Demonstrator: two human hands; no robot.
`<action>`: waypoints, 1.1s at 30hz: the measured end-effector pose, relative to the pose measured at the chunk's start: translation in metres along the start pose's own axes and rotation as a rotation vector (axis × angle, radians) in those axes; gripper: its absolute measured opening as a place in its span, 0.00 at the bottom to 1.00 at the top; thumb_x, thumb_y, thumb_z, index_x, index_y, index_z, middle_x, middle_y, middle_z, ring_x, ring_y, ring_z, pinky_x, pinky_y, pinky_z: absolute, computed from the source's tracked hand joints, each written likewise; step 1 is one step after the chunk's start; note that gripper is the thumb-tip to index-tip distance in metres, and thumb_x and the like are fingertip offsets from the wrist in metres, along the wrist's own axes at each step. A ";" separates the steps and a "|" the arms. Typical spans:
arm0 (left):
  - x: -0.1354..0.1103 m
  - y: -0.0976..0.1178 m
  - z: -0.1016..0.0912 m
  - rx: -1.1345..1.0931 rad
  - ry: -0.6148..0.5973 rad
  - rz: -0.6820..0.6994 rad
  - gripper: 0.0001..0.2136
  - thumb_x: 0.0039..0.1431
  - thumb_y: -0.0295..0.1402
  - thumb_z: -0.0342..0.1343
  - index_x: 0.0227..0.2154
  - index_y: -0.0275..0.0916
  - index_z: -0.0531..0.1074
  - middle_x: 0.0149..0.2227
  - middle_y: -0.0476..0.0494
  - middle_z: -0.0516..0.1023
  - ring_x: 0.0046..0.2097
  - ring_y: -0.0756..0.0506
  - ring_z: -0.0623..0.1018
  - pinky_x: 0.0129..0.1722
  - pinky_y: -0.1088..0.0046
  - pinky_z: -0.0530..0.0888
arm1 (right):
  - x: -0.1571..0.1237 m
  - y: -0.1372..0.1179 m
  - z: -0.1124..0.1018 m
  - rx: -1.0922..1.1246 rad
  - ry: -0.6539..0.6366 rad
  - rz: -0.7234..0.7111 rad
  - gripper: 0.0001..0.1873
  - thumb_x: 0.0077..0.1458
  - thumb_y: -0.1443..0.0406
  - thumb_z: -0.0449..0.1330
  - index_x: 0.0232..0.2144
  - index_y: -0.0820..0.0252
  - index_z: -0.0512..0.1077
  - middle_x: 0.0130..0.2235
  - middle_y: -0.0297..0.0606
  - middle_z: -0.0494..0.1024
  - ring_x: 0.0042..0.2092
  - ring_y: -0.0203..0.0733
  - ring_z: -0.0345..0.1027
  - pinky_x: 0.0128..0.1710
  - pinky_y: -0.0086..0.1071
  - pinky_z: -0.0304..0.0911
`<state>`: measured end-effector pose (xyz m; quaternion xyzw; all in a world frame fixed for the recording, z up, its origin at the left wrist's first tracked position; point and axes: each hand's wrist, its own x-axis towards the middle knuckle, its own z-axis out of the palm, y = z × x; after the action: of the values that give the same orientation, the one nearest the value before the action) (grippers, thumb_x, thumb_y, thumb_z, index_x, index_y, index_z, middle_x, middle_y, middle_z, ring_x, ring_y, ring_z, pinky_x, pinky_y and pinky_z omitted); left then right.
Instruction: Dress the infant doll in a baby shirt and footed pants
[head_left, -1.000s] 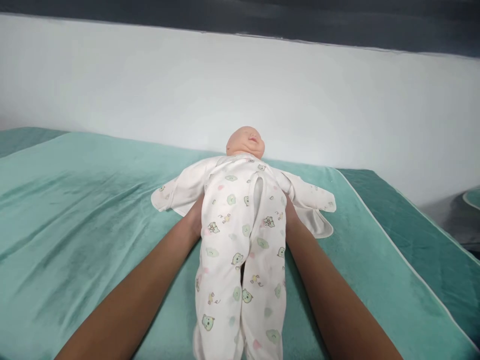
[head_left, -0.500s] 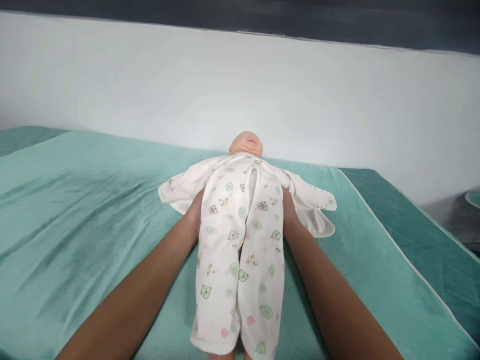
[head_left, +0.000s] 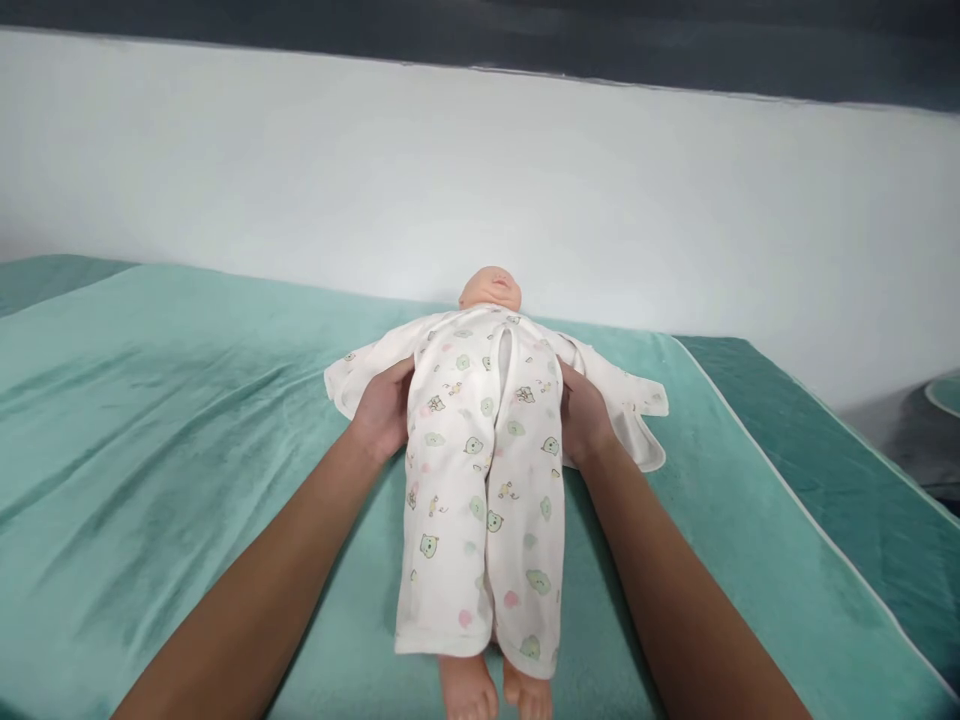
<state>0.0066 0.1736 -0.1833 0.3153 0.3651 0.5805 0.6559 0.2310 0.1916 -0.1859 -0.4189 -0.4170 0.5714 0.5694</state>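
A baby doll point(head_left: 491, 290) lies on its back, head toward the wall and bare feet toward me. It wears white pants point(head_left: 480, 470) printed with green bears, and a white long-sleeved top point(head_left: 611, 385) with its sleeves spread to both sides. My left hand point(head_left: 384, 410) grips the doll's left-of-view side at hip height, fingers tucked behind the cloth. On the opposite side my right hand point(head_left: 585, 415) holds it likewise, its fingertips hidden behind the body. The pants' legs cover the doll down to the ankles.
A light green sheet point(head_left: 187, 450) with some wrinkles covers the surface under the doll. Darker green fabric point(head_left: 810, 440) shows at the right beyond a pale edging. A white wall point(head_left: 480, 170) rises close behind the doll's head.
The doll's lower legs and pant hems have shifted away from me, so more of both feet shows. My hands have moved slightly outward and more of each is visible.
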 end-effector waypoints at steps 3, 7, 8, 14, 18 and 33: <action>0.000 0.001 0.000 0.024 -0.035 0.046 0.20 0.57 0.41 0.57 0.49 0.36 0.76 0.47 0.38 0.82 0.53 0.33 0.77 0.56 0.54 0.73 | 0.001 0.000 -0.001 0.079 -0.051 0.053 0.20 0.53 0.52 0.63 0.44 0.55 0.76 0.41 0.39 0.83 0.47 0.49 0.75 0.48 0.43 0.70; 0.001 -0.004 -0.005 0.066 0.014 0.060 0.21 0.58 0.44 0.57 0.49 0.36 0.76 0.46 0.37 0.82 0.52 0.33 0.78 0.56 0.54 0.72 | 0.004 0.004 -0.008 -0.021 -0.082 0.049 0.19 0.54 0.51 0.63 0.43 0.54 0.77 0.42 0.37 0.82 0.47 0.48 0.74 0.48 0.42 0.70; 0.001 -0.006 -0.007 0.080 0.029 0.080 0.21 0.58 0.45 0.57 0.48 0.36 0.77 0.45 0.37 0.82 0.51 0.34 0.78 0.55 0.55 0.72 | 0.005 0.005 -0.010 -0.066 -0.073 0.027 0.18 0.54 0.51 0.62 0.42 0.54 0.78 0.43 0.36 0.82 0.48 0.48 0.74 0.49 0.41 0.69; -0.020 -0.013 -0.019 0.466 0.110 0.250 0.15 0.56 0.40 0.59 0.44 0.39 0.79 0.42 0.42 0.82 0.47 0.38 0.78 0.50 0.60 0.73 | -0.020 0.005 -0.014 -0.456 0.050 -0.162 0.16 0.53 0.59 0.60 0.43 0.55 0.78 0.44 0.36 0.82 0.49 0.48 0.72 0.52 0.43 0.64; -0.044 -0.017 -0.029 0.978 0.036 0.379 0.14 0.60 0.33 0.52 0.46 0.43 0.78 0.47 0.42 0.81 0.49 0.37 0.76 0.52 0.57 0.71 | -0.059 0.009 -0.016 -0.778 -0.001 -0.256 0.15 0.54 0.63 0.57 0.44 0.54 0.76 0.45 0.39 0.80 0.46 0.49 0.70 0.49 0.44 0.64; -0.057 -0.021 -0.034 1.735 -0.115 0.571 0.13 0.62 0.30 0.49 0.48 0.41 0.74 0.49 0.34 0.74 0.48 0.34 0.72 0.45 0.56 0.68 | -0.087 0.010 -0.013 -1.477 -0.263 -0.527 0.08 0.58 0.67 0.57 0.38 0.57 0.75 0.42 0.46 0.71 0.45 0.51 0.62 0.48 0.43 0.61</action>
<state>-0.0142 0.1145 -0.2125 0.8044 0.5481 0.2261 0.0376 0.2409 0.1046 -0.1988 -0.5046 -0.8373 0.0384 0.2071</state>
